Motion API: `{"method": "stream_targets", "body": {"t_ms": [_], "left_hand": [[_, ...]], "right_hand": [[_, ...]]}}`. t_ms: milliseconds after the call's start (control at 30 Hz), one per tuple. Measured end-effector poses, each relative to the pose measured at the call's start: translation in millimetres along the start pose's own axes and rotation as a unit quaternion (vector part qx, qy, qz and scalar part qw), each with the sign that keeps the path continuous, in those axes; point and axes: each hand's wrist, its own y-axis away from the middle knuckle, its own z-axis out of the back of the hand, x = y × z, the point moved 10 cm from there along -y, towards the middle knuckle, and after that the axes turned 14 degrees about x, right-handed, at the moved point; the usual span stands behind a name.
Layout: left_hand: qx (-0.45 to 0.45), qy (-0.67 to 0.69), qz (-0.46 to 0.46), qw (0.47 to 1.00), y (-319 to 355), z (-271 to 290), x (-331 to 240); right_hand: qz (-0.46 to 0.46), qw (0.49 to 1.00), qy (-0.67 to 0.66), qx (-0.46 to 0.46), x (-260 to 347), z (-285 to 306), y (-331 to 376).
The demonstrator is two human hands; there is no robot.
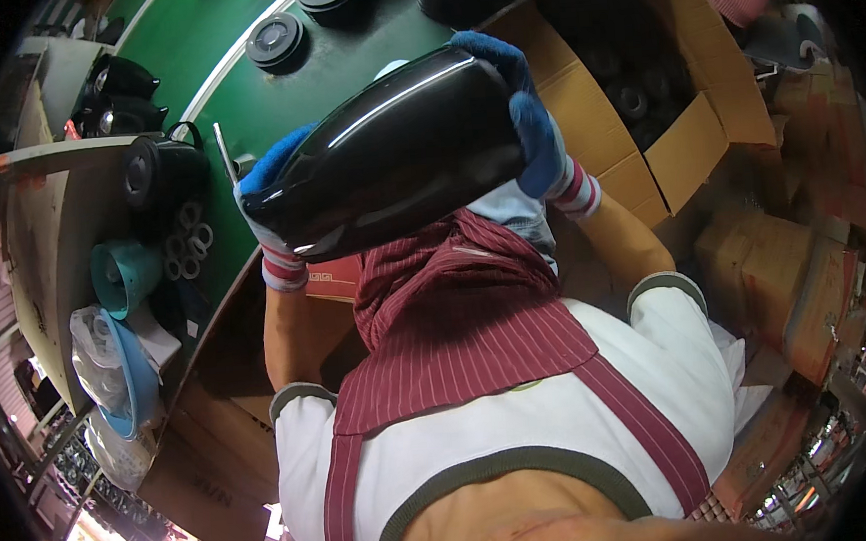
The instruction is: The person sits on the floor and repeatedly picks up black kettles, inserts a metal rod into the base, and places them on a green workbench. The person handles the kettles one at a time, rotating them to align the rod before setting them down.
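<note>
**Black shell held in both gloved hands**

Head view: a glossy black shell (396,154) is held tilted above the green belt (211,46), gripped at its near-left end by the left hand (268,196) and at its far-right end by the right hand (533,116). An open cardboard box (683,146) is seen to the right, black round parts (275,39) far on the belt.

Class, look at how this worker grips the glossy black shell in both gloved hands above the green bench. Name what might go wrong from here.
1. The black shell is smooth and shiny, held only at its ends by the left hand and right hand; it might slip from the gloves.
2. It is held in the air over the green bench, so a drop could scuff or crack it.
3. The open cardboard box sits close beside the right hand; a swing could knock it.
</note>
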Motion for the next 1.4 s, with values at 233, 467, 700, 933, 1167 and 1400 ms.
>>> {"method": "stream_targets", "body": {"t_ms": [233,467,700,933,1167,1400], "left_hand": [[-0.139,0.25,-0.015,0.958,-3.0,-72.0,41.0],[0.178,-0.365,-0.129,0.905,19.2,-97.9,17.7],[-0.246,-0.529,0.412,0.7,71.3,131.4,210.2],[0.078,0.079,0.196,0.974,-86.5,-7.9,85.9],[0.366,-0.243,0.059,0.897,-125.0,-119.4,-40.2],[0.333,-0.317,0.298,0.837,-106.7,-118.8,-39.6]], "right_hand": [[-0.238,0.96,-0.109,0.098,-67.4,68.9,30.6],[-0.208,0.936,0.187,0.215,-86.5,43.3,71.6],[-0.259,0.939,0.104,0.199,-86.0,13.7,73.8],[-0.199,0.972,0.052,0.115,-102.3,29.7,68.7],[-0.144,0.982,-0.123,0.001,-115.6,31.3,78.3],[-0.218,0.86,-0.409,-0.214,-129.8,34.0,36.0]]}}
